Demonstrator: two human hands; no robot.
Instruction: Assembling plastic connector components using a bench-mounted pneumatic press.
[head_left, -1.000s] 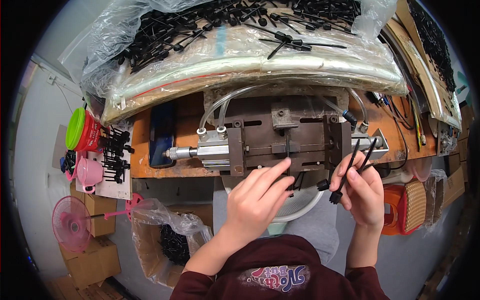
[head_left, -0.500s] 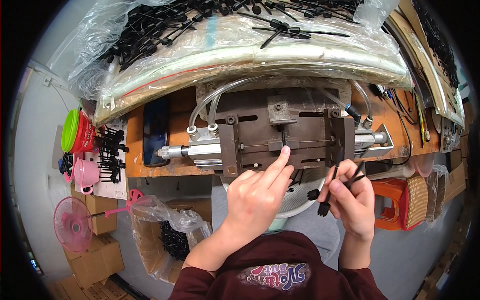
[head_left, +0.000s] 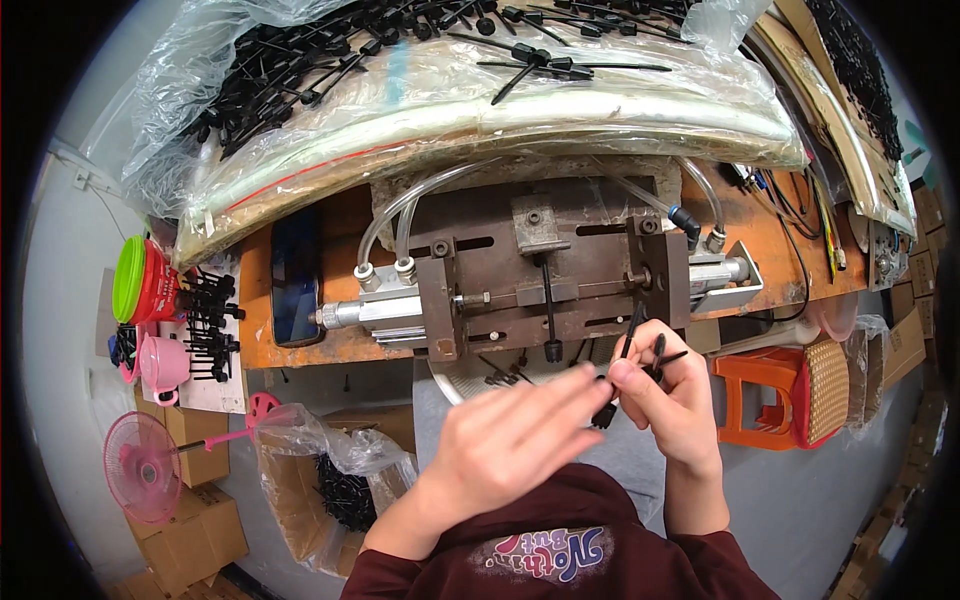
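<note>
My right hand (head_left: pixel 675 405) is shut on a small bundle of black plastic rods (head_left: pixel 640 345), held just below the right side of the metal clamping jig (head_left: pixel 520 270). My left hand (head_left: pixel 510 445) lies flat with its fingers stretched out. Its fingertips touch the bundle beside my right thumb, and I cannot see a rod gripped in it. One black rod (head_left: pixel 548 310) stands upright in the jig's middle slot, with its knob end at the bottom. An air cylinder (head_left: pixel 370 312) sticks out of the jig's left side.
The jig is fixed to an orange bench (head_left: pixel 330 345). Clear bags of black parts (head_left: pixel 450 70) lie across the back. A white basin (head_left: pixel 465 385) sits under the jig. An orange stool (head_left: pixel 765 395) stands at the right. A pink fan (head_left: pixel 145 470), cups (head_left: pixel 140 285) and boxes stand at the left.
My left hand has drawn back from the jig's slot, down to the rods in my right hand. The single rod stays in the jig. My head has moved closer.
</note>
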